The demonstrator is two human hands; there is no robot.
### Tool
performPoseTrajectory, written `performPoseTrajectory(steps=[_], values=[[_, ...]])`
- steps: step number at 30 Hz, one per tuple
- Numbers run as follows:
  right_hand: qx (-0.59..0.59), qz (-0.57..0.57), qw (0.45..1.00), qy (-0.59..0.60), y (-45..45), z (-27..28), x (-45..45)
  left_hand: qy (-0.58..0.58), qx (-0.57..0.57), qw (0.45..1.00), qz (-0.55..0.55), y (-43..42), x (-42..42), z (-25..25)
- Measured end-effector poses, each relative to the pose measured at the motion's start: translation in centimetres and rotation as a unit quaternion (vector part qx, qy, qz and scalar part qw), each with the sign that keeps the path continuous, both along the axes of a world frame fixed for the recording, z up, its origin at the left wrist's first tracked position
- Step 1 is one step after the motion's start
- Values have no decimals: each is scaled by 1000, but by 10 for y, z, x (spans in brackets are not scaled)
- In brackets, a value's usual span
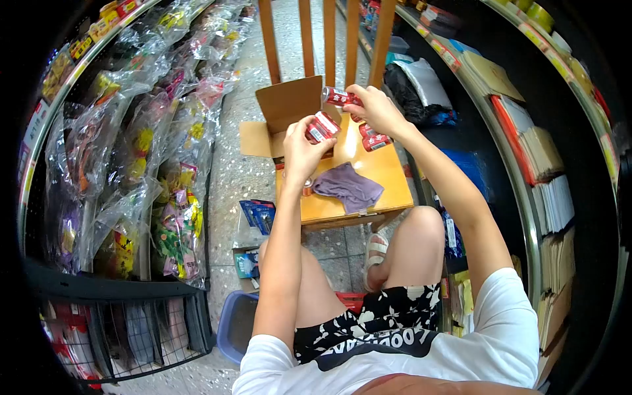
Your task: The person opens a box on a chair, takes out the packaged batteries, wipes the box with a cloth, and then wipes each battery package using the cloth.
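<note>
My left hand [301, 150] is closed around a small red can [323, 127] with a white label, held tilted near the open cardboard box [289, 108]. Slightly higher and to the right, my right hand [376, 110] grips another red can [338, 97] with white characters and a silver end. More red cans [376, 141] lie on the wooden chair seat [388, 178] below my right hand. A crumpled purple-grey cloth [347, 187] rests on the seat nearer to me. Part of a small round object [307, 188] shows beside my left forearm.
Shelves with plastic-wrapped goods [138, 145] line the left side. On the right, shelves hold stacked envelopes and paper [543, 151]. A blue plastic basin [234, 326] and blue packets [259, 215] are on the floor at my left. The chair's slatted back [308, 39] rises ahead.
</note>
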State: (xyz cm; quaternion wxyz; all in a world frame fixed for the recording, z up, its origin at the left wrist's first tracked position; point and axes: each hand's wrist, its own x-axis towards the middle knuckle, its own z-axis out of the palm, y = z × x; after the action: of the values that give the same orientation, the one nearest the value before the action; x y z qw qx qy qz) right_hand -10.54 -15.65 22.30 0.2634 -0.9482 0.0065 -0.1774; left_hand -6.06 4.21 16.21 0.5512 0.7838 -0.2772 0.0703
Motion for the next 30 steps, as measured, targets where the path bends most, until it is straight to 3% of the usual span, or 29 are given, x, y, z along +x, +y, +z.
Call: performPoseTrajectory(steps=[1, 5, 7, 13, 19, 30], values=[[20, -13, 1000, 2, -7, -1, -11, 30, -5, 999, -36, -8, -7, 2], [9, -48, 998, 41, -48, -35, -35, -62, 75, 989, -111, -39, -27, -17], [29, -84, 994, 62, -58, -55, -43, -54, 112, 984, -124, -52, -36, -24], [-102, -122, 981, 112, -79, -107, -38, -16, 169, 982, -84, -86, -32, -64], [-120, -134, 969, 169, -83, -128, -7, 42, 241, 969, -41, -115, -27, -84], [-173, -94, 960, 200, -86, -144, 22, 43, 243, 969, -13, -123, -7, -97]])
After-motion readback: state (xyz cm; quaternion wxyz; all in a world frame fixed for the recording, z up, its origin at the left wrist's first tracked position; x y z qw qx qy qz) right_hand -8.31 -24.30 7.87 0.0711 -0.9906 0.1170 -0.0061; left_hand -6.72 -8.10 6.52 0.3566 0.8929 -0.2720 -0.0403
